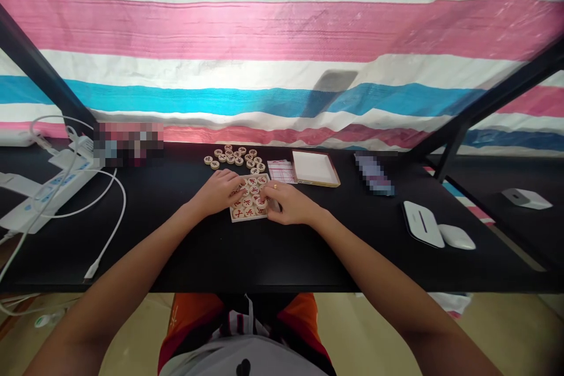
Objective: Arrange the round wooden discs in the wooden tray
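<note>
A shallow white box (249, 219) sits on the black desk, filled with round wooden Chinese chess pieces (249, 202) marked in red. My left hand (219, 191) is closed over the box's left side, its fingertips and thumb reaching onto the pieces. At the right side, my right hand (291, 202) is curled, with its fingertips at a red-marked piece (261, 202) that seems to lie above the others. Its thumb is by the box's right edge. Both hands cover part of the contents. Behind the box, several dark-marked pieces (230, 158) lie loose.
A folded paper sheet (282, 171) and an open box lid (315, 167) lie right of the loose pieces. Farther right are a blurred phone-like object (374, 173), a white flat device (423, 224) and a mouse (457, 237). A power strip (53, 194) with cables occupies the left.
</note>
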`<control>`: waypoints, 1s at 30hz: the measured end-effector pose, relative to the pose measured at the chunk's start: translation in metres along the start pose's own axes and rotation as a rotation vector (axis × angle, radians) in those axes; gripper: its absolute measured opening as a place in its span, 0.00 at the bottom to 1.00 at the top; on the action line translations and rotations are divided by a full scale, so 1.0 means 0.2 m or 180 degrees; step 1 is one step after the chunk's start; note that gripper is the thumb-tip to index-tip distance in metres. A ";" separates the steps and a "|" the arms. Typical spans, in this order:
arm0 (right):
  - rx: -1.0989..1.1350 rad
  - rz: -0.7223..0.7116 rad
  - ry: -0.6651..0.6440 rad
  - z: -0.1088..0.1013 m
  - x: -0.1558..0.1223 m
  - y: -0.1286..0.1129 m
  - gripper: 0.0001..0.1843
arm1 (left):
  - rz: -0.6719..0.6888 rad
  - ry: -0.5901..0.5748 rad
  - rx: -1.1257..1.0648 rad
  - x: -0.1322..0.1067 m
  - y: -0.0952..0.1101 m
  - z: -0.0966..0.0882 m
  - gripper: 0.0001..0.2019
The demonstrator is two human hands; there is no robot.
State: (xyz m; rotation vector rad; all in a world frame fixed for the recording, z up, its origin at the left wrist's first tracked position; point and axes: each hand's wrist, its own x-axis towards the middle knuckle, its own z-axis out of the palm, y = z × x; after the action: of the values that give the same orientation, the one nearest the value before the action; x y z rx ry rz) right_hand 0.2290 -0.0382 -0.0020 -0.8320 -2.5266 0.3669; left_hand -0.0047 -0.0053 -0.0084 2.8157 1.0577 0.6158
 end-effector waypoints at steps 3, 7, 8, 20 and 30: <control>-0.0070 -0.0093 -0.0134 -0.02 0.00 0.00 0.07 | -0.0151 0.0022 0.0114 -0.01 -0.10 0.01 0.11; -0.0123 -0.0116 -0.0215 -0.01 0.00 0.00 0.05 | -0.0289 -0.0014 0.0027 -0.02 -0.15 0.01 0.12; -0.0125 -0.0115 -0.0192 -0.01 0.00 0.00 0.05 | -0.0280 -0.0013 0.0013 -0.02 -0.15 0.02 0.12; -0.0190 -0.0265 0.0107 0.03 0.01 0.01 0.08 | -0.0285 -0.0018 -0.0068 -0.01 -0.13 0.01 0.13; 0.0144 0.0295 0.0308 0.09 0.03 0.02 0.10 | -0.0244 0.0007 -0.0028 -0.02 -0.14 0.02 0.13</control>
State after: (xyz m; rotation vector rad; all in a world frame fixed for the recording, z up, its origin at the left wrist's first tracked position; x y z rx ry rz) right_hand 0.2181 -0.0337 -0.0181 -0.9288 -2.3879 0.4025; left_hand -0.0229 0.0142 -0.0196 2.7526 1.1542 0.6145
